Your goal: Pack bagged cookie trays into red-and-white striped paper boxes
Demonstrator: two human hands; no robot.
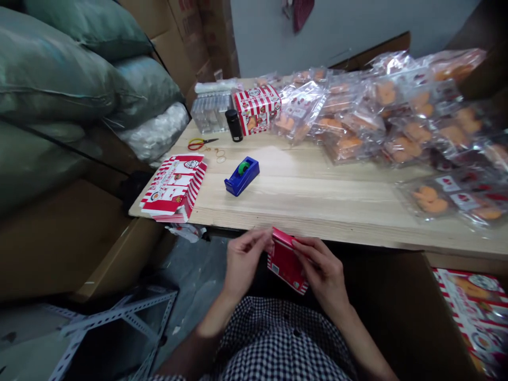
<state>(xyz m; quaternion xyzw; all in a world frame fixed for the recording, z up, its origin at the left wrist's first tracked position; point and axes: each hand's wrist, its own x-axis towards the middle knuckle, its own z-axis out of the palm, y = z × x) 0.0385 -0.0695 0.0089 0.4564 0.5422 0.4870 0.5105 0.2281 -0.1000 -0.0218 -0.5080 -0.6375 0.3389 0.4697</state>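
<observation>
A small red box (286,263) with striped edges is held between my two hands, just in front of the table's near edge. My left hand (246,259) pinches its upper left corner between thumb and fingertips. Along the upper right edge, my right hand (322,267) grips the box with thumb and fingers. On the table beyond my hands stands a blue tape dispenser (242,177) with a green roll. To the left lies a stack of flat red-and-white printed cartons (174,185).
Scissors (201,143) and a black bottle (234,126) are farther back, beside a striped printed box (257,110) and clear plastic cases (210,111). Bagged orange items (345,143) cover the right side of the wooden table (301,193). Large sacks (51,69) are piled at left.
</observation>
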